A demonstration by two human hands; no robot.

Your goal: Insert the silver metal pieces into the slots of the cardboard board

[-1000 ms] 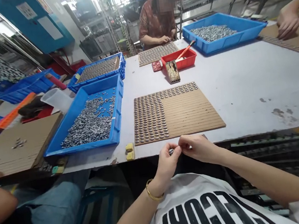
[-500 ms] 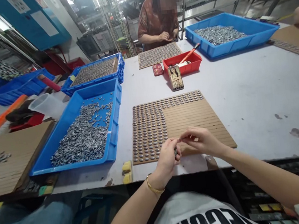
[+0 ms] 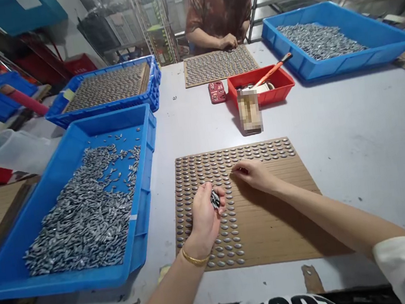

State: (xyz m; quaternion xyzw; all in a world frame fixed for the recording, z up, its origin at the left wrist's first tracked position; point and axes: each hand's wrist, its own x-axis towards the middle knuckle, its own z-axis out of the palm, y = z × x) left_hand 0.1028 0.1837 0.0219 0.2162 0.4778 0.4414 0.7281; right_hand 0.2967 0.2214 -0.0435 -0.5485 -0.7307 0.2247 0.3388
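Note:
My left hand [image 3: 205, 212] is cupped around several small, shiny, grey oval pieces [image 3: 215, 199], which show between thumb and fingers. It hovers over the left part of a brown grooved cardboard sheet [image 3: 283, 216]. Rows of the same oval pieces stand on that sheet along its left side and far edge; its middle and right are bare brown. My right hand [image 3: 254, 173] has thumb and forefinger pinched together at the inner edge of the left rows, below the far rows. Whatever lies between those fingertips is too small to make out.
Left of the sheet stands a blue tray [image 3: 147, 153] heaped with loose oval pieces. Behind it, a blue crate [image 3: 154, 86] holds filled sheets. Ahead are a red bin [image 3: 279, 92], a phone [image 3: 249, 112] and another blue tray [image 3: 353, 61]. A co-worker [image 3: 216, 14] sits opposite.
My hands, close together near the sheet's front edge before, have separated. The right reached forward to the rows; the left moved left over the pieces. My view has tilted down and come closer.

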